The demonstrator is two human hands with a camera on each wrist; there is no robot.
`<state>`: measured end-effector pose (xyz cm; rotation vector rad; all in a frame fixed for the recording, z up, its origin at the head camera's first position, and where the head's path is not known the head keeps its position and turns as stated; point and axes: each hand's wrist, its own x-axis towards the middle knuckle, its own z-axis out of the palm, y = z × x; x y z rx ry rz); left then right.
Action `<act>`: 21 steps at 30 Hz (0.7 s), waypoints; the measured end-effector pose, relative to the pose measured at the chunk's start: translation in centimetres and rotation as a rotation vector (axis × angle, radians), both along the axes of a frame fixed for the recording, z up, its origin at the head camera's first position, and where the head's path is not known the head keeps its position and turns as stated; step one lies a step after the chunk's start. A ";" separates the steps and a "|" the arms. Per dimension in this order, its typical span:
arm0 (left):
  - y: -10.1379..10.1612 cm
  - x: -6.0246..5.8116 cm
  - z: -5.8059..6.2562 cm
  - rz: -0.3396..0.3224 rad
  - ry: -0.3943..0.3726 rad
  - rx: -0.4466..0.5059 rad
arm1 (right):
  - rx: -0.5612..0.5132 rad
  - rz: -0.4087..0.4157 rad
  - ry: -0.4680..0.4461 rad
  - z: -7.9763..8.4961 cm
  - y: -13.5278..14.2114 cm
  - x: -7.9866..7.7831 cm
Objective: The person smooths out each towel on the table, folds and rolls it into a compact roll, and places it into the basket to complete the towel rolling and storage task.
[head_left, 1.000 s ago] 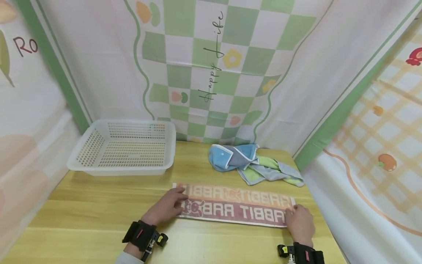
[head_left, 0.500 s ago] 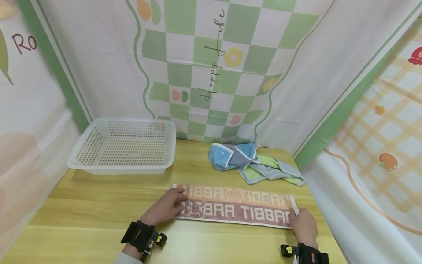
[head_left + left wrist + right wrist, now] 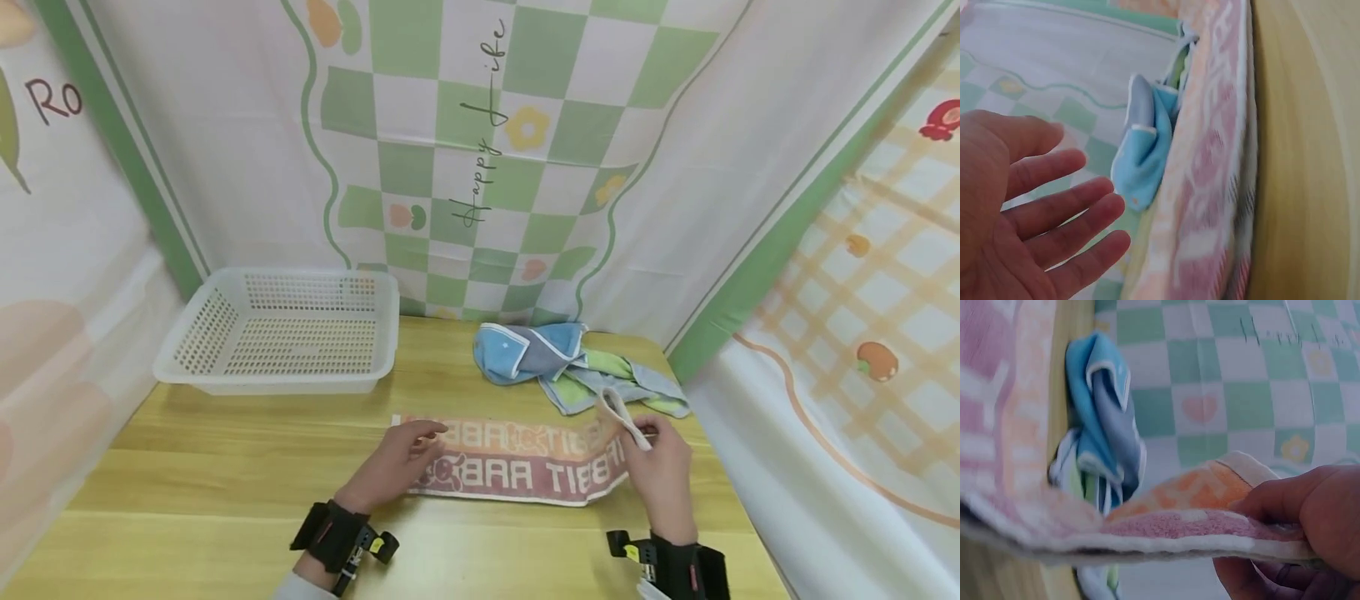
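Towel end (image 3: 621, 413) is now raised by right fingers (image 3: 662, 427).

1. Looks like a little fabric-walled recording booth (image 3: 247, 167) tbh, can't tell where.
2. Green-checked "Happy Life" curtain (image 3: 525, 179), top center; orange-plaid drape (image 3: 881, 283), right.
3. Wood-grain table (image 3: 225, 467) plus strapped-on wrist cameras (image 3: 386, 547) along the bottom.

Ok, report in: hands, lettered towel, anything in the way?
Left hand open. Right hand pinching lettered towel, right end raised. Blue towel and green towel lie beyond, apparently not in the way.
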<state>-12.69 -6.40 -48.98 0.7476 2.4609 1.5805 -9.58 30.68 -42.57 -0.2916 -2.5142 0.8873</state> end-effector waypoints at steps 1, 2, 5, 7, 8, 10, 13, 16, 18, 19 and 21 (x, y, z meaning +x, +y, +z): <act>0.3 0.0 0.1 0.009 0.016 -0.002 | 0.002 0.017 0.014 0.2 -0.7 -0.3; 0.6 -0.1 0.2 0.020 0.026 -0.002 | -0.001 0.038 0.023 0.3 -1.5 -0.6; 1.6 -0.1 0.4 0.042 0.042 0.020 | -0.022 0.106 0.013 0.5 -3.7 -1.4; 2.2 -0.1 0.4 0.040 0.019 0.057 | -0.029 0.154 0.016 0.4 -5.3 -1.8; 2.6 -0.1 0.5 0.035 0.008 0.070 | -0.037 0.181 0.024 0.3 -6.1 -2.0; 3.2 -0.1 0.5 0.019 -0.003 0.096 | -0.037 0.240 0.076 0.1 -7.8 -2.2; 4.1 0.0 0.4 0.001 -0.012 0.129 | -0.018 0.348 0.175 -0.5 -10.3 -2.3; 4.5 0.4 0.4 0.011 -0.031 0.152 | 0.016 0.466 0.205 -1.6 -12.9 -1.8; 4.5 0.7 0.4 0.045 -0.017 0.140 | 0.021 0.539 0.168 -2.4 -14.4 -1.1; 4.4 0.8 0.4 0.066 -0.015 0.132 | 0.019 0.573 0.144 -2.7 -15.0 -0.8; 4.2 0.9 0.4 0.100 -0.014 0.126 | -0.004 0.639 0.081 -3.4 -15.8 -0.4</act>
